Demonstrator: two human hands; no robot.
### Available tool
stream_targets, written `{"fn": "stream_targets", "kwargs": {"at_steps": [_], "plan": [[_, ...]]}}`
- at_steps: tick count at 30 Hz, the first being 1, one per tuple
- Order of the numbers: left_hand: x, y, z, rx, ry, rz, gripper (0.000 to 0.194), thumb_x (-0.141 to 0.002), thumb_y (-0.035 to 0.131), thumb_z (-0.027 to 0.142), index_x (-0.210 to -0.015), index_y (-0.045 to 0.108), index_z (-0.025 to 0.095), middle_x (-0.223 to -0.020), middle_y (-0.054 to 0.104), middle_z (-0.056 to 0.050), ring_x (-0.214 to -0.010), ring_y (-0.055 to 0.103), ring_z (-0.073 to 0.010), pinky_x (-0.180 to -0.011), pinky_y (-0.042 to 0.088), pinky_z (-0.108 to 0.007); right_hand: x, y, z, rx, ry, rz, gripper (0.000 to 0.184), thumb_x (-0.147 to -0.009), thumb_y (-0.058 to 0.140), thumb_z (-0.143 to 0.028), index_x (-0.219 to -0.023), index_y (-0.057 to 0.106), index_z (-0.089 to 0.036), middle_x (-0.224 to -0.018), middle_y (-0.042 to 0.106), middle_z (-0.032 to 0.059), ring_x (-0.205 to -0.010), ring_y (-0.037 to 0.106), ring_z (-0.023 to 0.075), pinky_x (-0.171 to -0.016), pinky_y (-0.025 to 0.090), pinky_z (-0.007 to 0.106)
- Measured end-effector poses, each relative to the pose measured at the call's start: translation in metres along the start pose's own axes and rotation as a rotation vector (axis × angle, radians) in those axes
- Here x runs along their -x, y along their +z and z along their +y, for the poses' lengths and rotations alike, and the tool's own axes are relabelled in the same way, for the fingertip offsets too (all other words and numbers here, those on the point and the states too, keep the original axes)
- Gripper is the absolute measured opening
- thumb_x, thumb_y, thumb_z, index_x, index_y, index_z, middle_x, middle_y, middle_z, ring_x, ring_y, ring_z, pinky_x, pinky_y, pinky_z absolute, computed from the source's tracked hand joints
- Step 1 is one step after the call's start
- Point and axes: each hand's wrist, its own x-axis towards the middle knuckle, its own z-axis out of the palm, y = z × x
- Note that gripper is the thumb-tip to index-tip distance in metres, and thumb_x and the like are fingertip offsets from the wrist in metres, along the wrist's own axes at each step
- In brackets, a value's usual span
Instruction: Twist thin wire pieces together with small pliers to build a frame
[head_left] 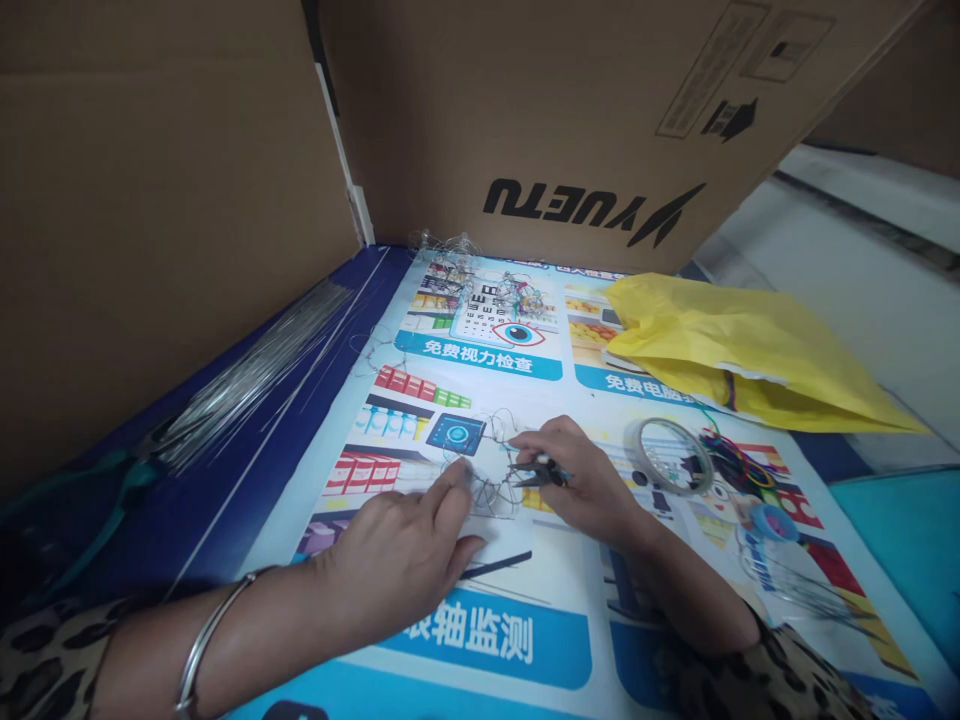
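Note:
A thin silvery wire piece bent into loops [495, 490] lies on the printed sheet between my hands. My left hand [397, 545] is at its left side, fingers curled and the index fingertip pressed on the wire; the other fingertips are partly hidden. My right hand [589, 480] is closed round small dark-handled pliers [536, 472], their jaws pointing left at the right part of the loops. Further wire loops [493, 425] show just above, seemingly part of the same piece.
Tall cardboard walls [510, 110] stand behind and left. Straight wires [247, 370] lie at left near teal-handled pliers [97, 500]. Finished-looking wire shapes [517, 295] lie at the back. At right are a yellow bag [742, 330], a tape roll [675, 455] and coloured cords [750, 460].

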Motion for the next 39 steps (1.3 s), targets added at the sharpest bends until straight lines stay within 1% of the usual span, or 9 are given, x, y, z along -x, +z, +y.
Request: {"fn": "stream_targets", "kwargs": {"at_steps": [10,16,18,20,24,28,32,35,39], "plan": [[-0.001,0.001,0.000,-0.017,-0.029,-0.072,0.044,-0.086,0.027,0.039,-0.115,0.047,0.012,-0.129,0.044,-0.014,-0.066,0.063,-0.0210,-0.049,0.050,-0.035,0.000,0.000,0.003,0.011,-0.013,-0.012,0.055,-0.054,0.043,0.001,-0.103,0.054,-0.022,-0.083,0.060,0.0027,-0.084,0.048,0.0189,-0.073,0.042,0.034],[-0.003,-0.002,-0.002,-0.031,-0.026,-0.053,0.043,-0.086,0.026,0.040,-0.112,0.047,0.013,-0.129,0.044,-0.015,-0.065,0.062,-0.0218,-0.047,0.049,-0.036,-0.001,0.000,0.002,0.012,-0.057,-0.007,0.049,-0.054,0.042,0.001,-0.095,0.055,-0.022,-0.083,0.062,0.0023,-0.083,0.048,0.0188,-0.073,0.041,0.035],[-0.004,-0.004,-0.003,-0.010,-0.017,-0.049,0.041,-0.087,0.026,0.039,-0.111,0.047,0.013,-0.128,0.044,-0.015,-0.068,0.063,-0.0218,-0.048,0.050,-0.035,-0.001,0.000,0.002,0.010,-0.056,-0.015,0.048,-0.054,0.042,0.001,-0.094,0.056,-0.022,-0.082,0.061,0.0023,-0.083,0.048,0.0189,-0.073,0.041,0.035],[-0.007,-0.005,-0.005,0.010,-0.006,-0.036,0.039,-0.087,0.027,0.037,-0.110,0.047,0.013,-0.129,0.044,-0.015,-0.071,0.063,-0.0209,-0.050,0.050,-0.034,-0.001,0.000,0.002,0.007,-0.058,-0.020,0.047,-0.054,0.042,0.001,-0.093,0.057,-0.022,-0.082,0.061,0.0023,-0.083,0.048,0.0190,-0.074,0.041,0.035],[-0.015,-0.005,-0.009,0.005,0.005,-0.011,0.037,-0.087,0.026,0.035,-0.108,0.047,0.014,-0.130,0.043,-0.014,-0.065,0.062,-0.0183,-0.048,0.048,-0.032,-0.001,0.000,0.003,0.011,-0.061,-0.027,0.046,-0.054,0.042,0.001,-0.092,0.057,-0.021,-0.081,0.061,0.0022,-0.083,0.047,0.0185,-0.074,0.040,0.035],[-0.023,-0.003,-0.012,-0.010,0.001,-0.020,0.033,-0.087,0.027,0.033,-0.106,0.048,0.016,-0.130,0.044,-0.011,-0.062,0.062,-0.0181,-0.046,0.047,-0.032,-0.002,0.001,0.003,0.017,-0.058,-0.036,0.045,-0.054,0.042,0.001,-0.091,0.057,-0.021,-0.082,0.061,0.0022,-0.082,0.048,0.0182,-0.075,0.040,0.035],[-0.029,0.001,-0.014,-0.054,-0.012,-0.031,0.029,-0.085,0.031,0.030,-0.106,0.047,0.018,-0.127,0.047,-0.012,-0.057,0.061,-0.0178,-0.043,0.045,-0.031,-0.001,0.001,0.004,0.016,-0.063,-0.031,0.045,-0.055,0.042,0.001,-0.091,0.057,-0.021,-0.084,0.061,0.0023,-0.082,0.048,0.0180,-0.074,0.040,0.035],[-0.032,0.003,-0.016,-0.056,-0.008,-0.040,0.028,-0.084,0.033,0.028,-0.107,0.047,0.017,-0.127,0.047,-0.012,-0.058,0.061,-0.0176,-0.043,0.045,-0.030,-0.001,0.001,0.004,0.012,-0.069,-0.026,0.044,-0.055,0.041,0.001,-0.090,0.057,-0.022,-0.084,0.061,0.0021,-0.082,0.048,0.0179,-0.074,0.040,0.035],[-0.033,0.004,-0.017,-0.041,-0.005,-0.051,0.027,-0.084,0.032,0.026,-0.104,0.048,0.017,-0.128,0.045,-0.011,-0.059,0.061,-0.0174,-0.043,0.045,-0.031,-0.001,0.001,0.003,0.010,-0.065,-0.035,0.042,-0.056,0.042,0.001,-0.089,0.057,-0.022,-0.083,0.061,0.0017,-0.081,0.048,0.0174,-0.075,0.040,0.034]]}}
